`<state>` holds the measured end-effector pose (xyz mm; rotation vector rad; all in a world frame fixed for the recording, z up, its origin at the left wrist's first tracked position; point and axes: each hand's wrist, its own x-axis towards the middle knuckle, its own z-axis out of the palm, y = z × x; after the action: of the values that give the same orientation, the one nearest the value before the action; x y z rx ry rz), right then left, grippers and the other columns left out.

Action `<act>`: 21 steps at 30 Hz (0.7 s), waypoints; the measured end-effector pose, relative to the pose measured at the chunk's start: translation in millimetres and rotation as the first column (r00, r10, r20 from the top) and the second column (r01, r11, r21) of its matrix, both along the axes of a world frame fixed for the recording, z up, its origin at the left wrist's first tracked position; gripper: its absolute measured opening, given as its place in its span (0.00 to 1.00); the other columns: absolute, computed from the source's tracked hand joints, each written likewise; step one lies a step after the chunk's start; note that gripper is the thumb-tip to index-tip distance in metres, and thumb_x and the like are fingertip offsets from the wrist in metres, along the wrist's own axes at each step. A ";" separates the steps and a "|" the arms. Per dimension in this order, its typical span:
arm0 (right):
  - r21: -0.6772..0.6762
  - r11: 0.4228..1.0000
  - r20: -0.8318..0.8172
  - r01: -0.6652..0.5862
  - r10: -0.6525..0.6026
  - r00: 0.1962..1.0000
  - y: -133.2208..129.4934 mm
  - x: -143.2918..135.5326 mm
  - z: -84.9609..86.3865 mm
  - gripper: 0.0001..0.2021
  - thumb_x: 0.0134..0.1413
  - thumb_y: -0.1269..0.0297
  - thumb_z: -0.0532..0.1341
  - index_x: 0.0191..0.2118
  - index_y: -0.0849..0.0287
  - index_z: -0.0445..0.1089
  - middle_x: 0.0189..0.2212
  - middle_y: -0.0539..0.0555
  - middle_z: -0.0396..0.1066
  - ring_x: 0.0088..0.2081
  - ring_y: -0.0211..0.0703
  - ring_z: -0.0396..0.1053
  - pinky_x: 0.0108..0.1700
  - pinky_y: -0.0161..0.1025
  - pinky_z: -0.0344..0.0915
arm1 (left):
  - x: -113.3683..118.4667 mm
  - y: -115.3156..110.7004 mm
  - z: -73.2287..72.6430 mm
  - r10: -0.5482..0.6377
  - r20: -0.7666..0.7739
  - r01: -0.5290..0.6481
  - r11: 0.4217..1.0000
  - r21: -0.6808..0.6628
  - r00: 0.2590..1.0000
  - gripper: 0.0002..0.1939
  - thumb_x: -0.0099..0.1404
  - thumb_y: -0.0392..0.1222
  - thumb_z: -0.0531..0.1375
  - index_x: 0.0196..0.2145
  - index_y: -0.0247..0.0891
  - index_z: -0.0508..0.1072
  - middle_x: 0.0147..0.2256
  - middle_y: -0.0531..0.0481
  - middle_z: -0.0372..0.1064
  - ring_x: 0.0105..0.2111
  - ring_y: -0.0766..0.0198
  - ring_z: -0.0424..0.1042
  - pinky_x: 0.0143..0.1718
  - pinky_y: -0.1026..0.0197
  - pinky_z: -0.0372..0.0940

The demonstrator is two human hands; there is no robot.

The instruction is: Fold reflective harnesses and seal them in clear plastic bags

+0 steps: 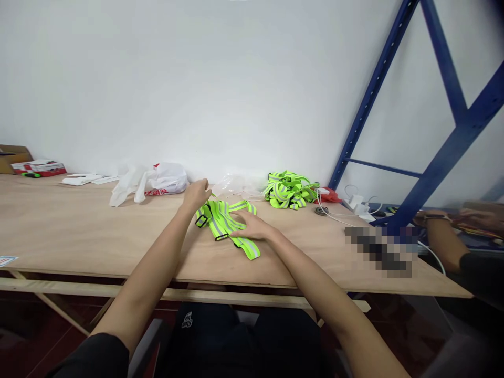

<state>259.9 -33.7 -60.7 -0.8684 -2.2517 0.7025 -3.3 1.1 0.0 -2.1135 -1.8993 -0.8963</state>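
A fluorescent yellow-green reflective strap harness [220, 221] with grey stripes and black plastic buckles lies gathered on the wooden table in front of me. My left hand [197, 195] is closed at the far left edge of the harness, with a bit of green strap showing by its fingertips. From the right, my right hand [254, 226] curls over the middle of the straps, its fingers and thumb gripping the folds. One strap end hangs loose toward me below that hand. The left fingertips are partly hidden.
A heap of similar green straps [289, 190] lies by the wall. White plastic bags [167, 178], a clear bag [238, 185], and a red-and-white box [39, 167] line the back. Blue shelving posts [364, 94], white cables [342, 213], and another person's arm [443, 239] are on the right.
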 end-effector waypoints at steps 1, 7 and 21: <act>0.000 1.000 0.074 -0.018 0.018 0.997 1.2 -1.9 -3.1 0.41 0.36 0.56 0.75 0.61 0.52 0.68 0.62 0.57 0.66 0.61 0.57 0.64 0.62 0.50 0.59 | 5.7 -1.1 0.2 -0.019 -0.018 0.018 0.999 -0.036 1.000 0.10 0.64 0.45 0.54 0.34 0.39 0.73 0.34 0.39 0.73 0.41 0.44 0.73 0.41 0.52 0.63; -0.013 0.997 0.149 0.082 -0.079 0.986 24.2 24.0 -10.4 0.28 0.41 0.74 0.63 0.53 0.52 0.77 0.53 0.53 0.76 0.51 0.55 0.73 0.54 0.47 0.67 | 18.8 1.8 -23.1 -0.157 -0.082 0.121 0.936 -0.331 0.984 0.23 0.52 0.65 0.63 0.19 0.41 0.72 0.20 0.44 0.70 0.28 0.50 0.73 0.31 0.58 0.61; 0.172 0.944 0.149 0.283 -0.309 0.939 38.8 61.3 -10.2 0.18 0.44 0.75 0.63 0.42 0.53 0.80 0.48 0.53 0.78 0.53 0.54 0.71 0.59 0.46 0.63 | 1.0 10.7 -33.8 -0.260 -0.217 0.105 0.833 -0.544 0.941 0.39 0.53 0.40 0.61 0.64 0.46 0.64 0.60 0.40 0.66 0.56 0.43 0.69 0.53 0.51 0.65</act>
<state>321.2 5.2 -70.9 -1.2017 -2.2206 0.3264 -2.4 11.7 -33.8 -2.5887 -1.9650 -0.0577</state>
